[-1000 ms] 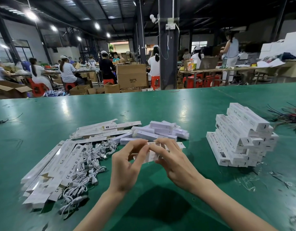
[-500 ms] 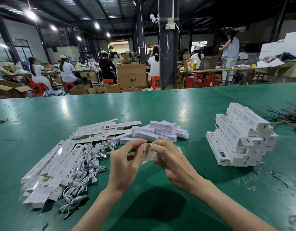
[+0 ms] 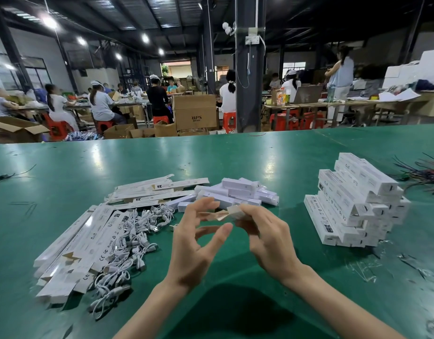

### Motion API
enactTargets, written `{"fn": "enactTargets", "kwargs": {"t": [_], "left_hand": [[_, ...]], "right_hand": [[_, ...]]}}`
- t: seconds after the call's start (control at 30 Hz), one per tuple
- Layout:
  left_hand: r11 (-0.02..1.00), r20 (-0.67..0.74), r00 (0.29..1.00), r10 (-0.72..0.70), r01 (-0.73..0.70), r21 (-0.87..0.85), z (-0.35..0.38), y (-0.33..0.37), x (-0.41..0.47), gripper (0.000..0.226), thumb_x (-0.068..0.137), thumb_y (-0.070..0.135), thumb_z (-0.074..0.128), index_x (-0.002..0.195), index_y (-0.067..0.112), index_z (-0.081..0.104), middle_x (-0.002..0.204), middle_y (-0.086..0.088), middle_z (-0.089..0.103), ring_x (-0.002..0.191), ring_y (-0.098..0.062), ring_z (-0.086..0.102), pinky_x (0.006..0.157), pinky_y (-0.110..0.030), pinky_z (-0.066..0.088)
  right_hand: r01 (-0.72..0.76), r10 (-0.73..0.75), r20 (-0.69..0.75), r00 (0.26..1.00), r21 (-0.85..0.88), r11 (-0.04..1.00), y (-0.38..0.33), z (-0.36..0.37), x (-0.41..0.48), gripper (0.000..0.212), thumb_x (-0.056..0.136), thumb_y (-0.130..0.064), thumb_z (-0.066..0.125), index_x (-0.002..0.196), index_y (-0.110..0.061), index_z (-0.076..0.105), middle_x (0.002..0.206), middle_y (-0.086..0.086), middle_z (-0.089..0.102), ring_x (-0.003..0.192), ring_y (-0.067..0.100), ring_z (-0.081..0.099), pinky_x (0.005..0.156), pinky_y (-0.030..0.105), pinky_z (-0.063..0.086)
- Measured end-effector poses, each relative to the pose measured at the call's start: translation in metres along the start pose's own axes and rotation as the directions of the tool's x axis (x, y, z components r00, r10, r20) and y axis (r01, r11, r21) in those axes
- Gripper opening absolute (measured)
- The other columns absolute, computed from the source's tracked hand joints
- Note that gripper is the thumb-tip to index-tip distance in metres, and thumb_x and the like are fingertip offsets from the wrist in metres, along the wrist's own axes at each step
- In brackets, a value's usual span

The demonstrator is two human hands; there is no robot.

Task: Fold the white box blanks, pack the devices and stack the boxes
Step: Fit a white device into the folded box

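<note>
My right hand [image 3: 269, 236] grips a small white box [image 3: 235, 212] above the green table [image 3: 235, 155], its open end turned toward my left hand. My left hand [image 3: 194, 248] is beside that end with loosely curved fingers, the fingertips at the brown inside of the end flap [image 3: 217, 217]. Flat white box blanks [image 3: 88, 241] lie fanned out at the left, and more blanks [image 3: 149, 192] sit behind them. A heap of white cables [image 3: 132, 236] rests against the blanks. Several white boxes [image 3: 240, 192] lie loose behind my hands. A stack of closed boxes [image 3: 353, 204] stands at the right.
A bundle of dark and red wires [image 3: 421, 172] lies at the table's right edge, and a thin black wire [image 3: 5, 176] at the far left. Beyond the table, people sit at benches among cardboard cartons [image 3: 195, 113] and a steel column [image 3: 247, 69].
The box has turned from lying across both hands to pointing its end at my left hand. My left hand has let go of the box body and spread its fingers.
</note>
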State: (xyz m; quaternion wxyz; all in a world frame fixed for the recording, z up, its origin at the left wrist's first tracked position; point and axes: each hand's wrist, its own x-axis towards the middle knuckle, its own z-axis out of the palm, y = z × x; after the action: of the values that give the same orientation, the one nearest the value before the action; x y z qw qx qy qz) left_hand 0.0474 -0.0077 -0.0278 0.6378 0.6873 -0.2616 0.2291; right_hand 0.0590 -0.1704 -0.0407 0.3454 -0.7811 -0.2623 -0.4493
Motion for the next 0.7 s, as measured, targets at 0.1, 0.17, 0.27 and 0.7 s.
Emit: {"fn": "enactTargets", "kwargs": {"t": [0.1,0.17,0.27,0.7], "left_hand": [[0.993,0.033,0.996,-0.078,0.081,-0.084,0.005,-0.002,-0.001,0.063,0.074,0.034,0.076,0.127,0.028,0.043,0.114,0.008,0.066,0.101,-0.018,0.068,0.08,-0.024,0.055],[0.987,0.059,0.994,-0.096,0.103,-0.127,0.007,-0.004,-0.002,0.066,0.077,0.027,0.078,0.131,0.026,0.039,0.109,0.0,0.07,0.099,-0.02,0.069,0.084,-0.028,0.055],[0.978,0.062,0.992,-0.112,0.121,-0.171,0.006,-0.001,-0.001,0.067,0.081,0.026,0.071,0.137,0.028,0.032,0.105,-0.001,0.072,0.098,-0.019,0.07,0.085,-0.022,0.052],[0.93,-0.053,0.97,-0.238,0.212,-0.301,-0.005,-0.003,0.012,0.03,0.082,0.02,0.06,0.109,0.01,0.052,0.098,-0.013,0.073,0.094,-0.031,0.068,0.085,-0.04,0.055]], "right_hand": [[0.037,-0.037,-0.009,0.999,-0.022,0.999,-0.007,-0.002,0.003,0.035,0.083,-0.002,0.062,0.114,-0.015,0.055,0.1,-0.005,0.06,0.086,0.016,0.06,0.075,0.029,0.051],[0.069,-0.069,0.036,0.997,-0.005,0.998,-0.012,-0.002,0.004,0.031,0.089,-0.015,0.058,0.119,-0.016,0.05,0.108,-0.008,0.055,0.094,0.017,0.056,0.081,0.026,0.048],[0.025,-0.031,0.112,0.993,0.049,0.998,-0.017,0.0,0.002,0.038,0.091,-0.021,0.061,0.125,-0.018,0.045,0.113,0.0,0.056,0.1,0.018,0.054,0.084,0.027,0.047],[-0.636,0.372,0.529,0.763,0.512,0.578,-0.03,-0.011,0.019,0.061,0.077,-0.021,0.069,0.131,-0.04,0.048,0.116,0.0,0.05,0.096,0.021,0.057,0.091,0.043,0.052]]}}
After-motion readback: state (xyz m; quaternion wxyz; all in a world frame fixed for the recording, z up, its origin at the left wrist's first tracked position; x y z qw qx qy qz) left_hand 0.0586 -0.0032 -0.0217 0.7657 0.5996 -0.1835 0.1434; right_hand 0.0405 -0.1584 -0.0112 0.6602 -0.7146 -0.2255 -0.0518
